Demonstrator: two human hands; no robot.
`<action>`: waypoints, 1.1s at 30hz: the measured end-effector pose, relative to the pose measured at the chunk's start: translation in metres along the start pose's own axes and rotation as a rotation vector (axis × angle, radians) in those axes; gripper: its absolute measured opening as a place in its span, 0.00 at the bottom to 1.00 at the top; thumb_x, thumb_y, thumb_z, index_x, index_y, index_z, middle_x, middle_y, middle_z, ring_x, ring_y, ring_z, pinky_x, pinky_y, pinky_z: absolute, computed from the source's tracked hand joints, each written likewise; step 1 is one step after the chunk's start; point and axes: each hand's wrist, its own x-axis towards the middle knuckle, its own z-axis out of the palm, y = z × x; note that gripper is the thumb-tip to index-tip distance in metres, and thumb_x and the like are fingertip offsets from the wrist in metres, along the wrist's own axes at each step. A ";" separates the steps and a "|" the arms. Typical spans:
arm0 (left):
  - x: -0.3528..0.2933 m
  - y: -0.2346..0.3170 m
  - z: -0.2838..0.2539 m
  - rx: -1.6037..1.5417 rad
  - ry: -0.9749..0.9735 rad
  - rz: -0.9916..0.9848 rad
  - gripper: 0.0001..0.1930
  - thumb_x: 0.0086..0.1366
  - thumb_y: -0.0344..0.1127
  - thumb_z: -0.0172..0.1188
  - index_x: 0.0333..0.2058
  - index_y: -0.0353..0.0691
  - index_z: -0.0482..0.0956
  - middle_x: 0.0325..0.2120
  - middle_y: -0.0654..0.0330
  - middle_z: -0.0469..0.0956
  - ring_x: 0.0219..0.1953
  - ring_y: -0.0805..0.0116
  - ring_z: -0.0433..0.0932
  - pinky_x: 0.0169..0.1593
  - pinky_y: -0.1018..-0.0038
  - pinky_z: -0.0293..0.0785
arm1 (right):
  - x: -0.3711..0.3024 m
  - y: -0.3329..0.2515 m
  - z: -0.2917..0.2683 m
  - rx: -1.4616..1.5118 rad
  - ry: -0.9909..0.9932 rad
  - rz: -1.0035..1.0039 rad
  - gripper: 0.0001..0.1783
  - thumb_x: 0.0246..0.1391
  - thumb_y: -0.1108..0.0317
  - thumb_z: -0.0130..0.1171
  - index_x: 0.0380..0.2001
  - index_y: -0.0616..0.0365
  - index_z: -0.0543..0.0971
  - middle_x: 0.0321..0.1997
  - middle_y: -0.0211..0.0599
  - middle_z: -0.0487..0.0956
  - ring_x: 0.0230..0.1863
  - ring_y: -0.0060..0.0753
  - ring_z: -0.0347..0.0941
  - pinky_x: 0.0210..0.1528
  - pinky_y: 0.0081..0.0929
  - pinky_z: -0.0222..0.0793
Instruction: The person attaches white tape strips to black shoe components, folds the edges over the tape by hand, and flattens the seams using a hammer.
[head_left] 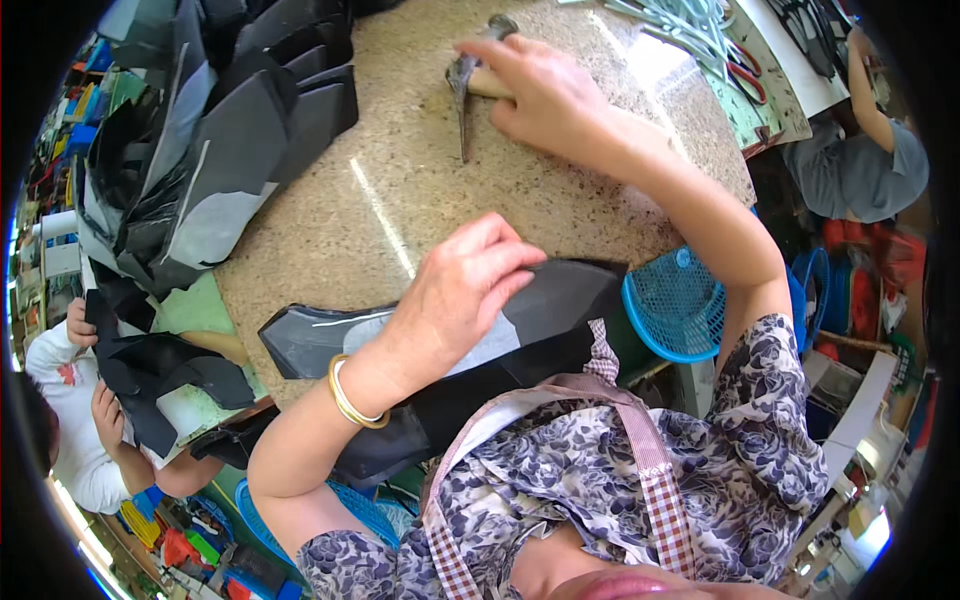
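Note:
A black flat piece (560, 300) with a pale grey backing patch lies along the table's near edge. My left hand (460, 280), a gold bangle at its wrist, rests over this piece with its fingers closed together at the upper edge. Farther off, my right hand (550, 95) is around the wooden handle of a hammer (462, 85), its index finger stretched out above the handle. The hammer's dark metal head lies on the speckled tabletop (400, 150), its thin pointed end toward me. My right palm hides the rest of the handle.
Many black cut pieces (230, 150) are heaped at the left. A blue plastic basket (680, 305) stands at the table's right edge. Pale strips (690, 40) and red-handled scissors (748, 75) lie at the far right. People sit at left (80, 440) and right (865, 175).

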 end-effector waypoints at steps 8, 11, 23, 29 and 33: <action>-0.003 -0.009 -0.013 0.275 0.013 0.015 0.16 0.53 0.24 0.64 0.43 0.36 0.80 0.30 0.56 0.75 0.31 0.60 0.76 0.35 0.68 0.74 | -0.082 -0.015 -0.090 0.511 -0.059 -0.036 0.13 0.55 0.72 0.62 0.45 0.63 0.78 0.38 0.34 0.80 0.34 0.22 0.76 0.36 0.22 0.71; -0.003 -0.008 -0.013 0.376 -0.018 0.127 0.16 0.52 0.25 0.64 0.42 0.36 0.80 0.31 0.58 0.76 0.31 0.62 0.76 0.33 0.69 0.75 | -0.097 -0.043 -0.105 0.266 -0.199 -0.094 0.17 0.53 0.72 0.64 0.46 0.63 0.77 0.41 0.40 0.81 0.37 0.35 0.80 0.39 0.28 0.73; -0.015 -0.007 -0.010 0.270 0.056 0.035 0.10 0.51 0.23 0.64 0.35 0.32 0.80 0.33 0.56 0.75 0.32 0.59 0.75 0.34 0.68 0.75 | -0.083 -0.051 -0.092 0.200 -0.518 -0.082 0.18 0.54 0.66 0.64 0.47 0.58 0.76 0.47 0.33 0.78 0.40 0.36 0.77 0.37 0.31 0.63; -0.020 0.007 -0.009 0.325 0.049 -0.004 0.11 0.51 0.23 0.62 0.36 0.33 0.79 0.33 0.55 0.74 0.36 0.57 0.74 0.39 0.67 0.74 | -0.083 -0.059 -0.090 0.150 -0.678 0.009 0.20 0.50 0.67 0.62 0.49 0.54 0.75 0.40 0.30 0.79 0.40 0.34 0.78 0.39 0.31 0.65; -0.027 0.000 -0.016 0.273 0.013 -0.016 0.10 0.54 0.28 0.59 0.36 0.31 0.77 0.32 0.55 0.71 0.36 0.58 0.72 0.40 0.66 0.72 | -0.084 -0.060 -0.088 0.086 -0.596 -0.104 0.21 0.49 0.68 0.61 0.48 0.54 0.75 0.37 0.33 0.80 0.39 0.36 0.79 0.38 0.32 0.69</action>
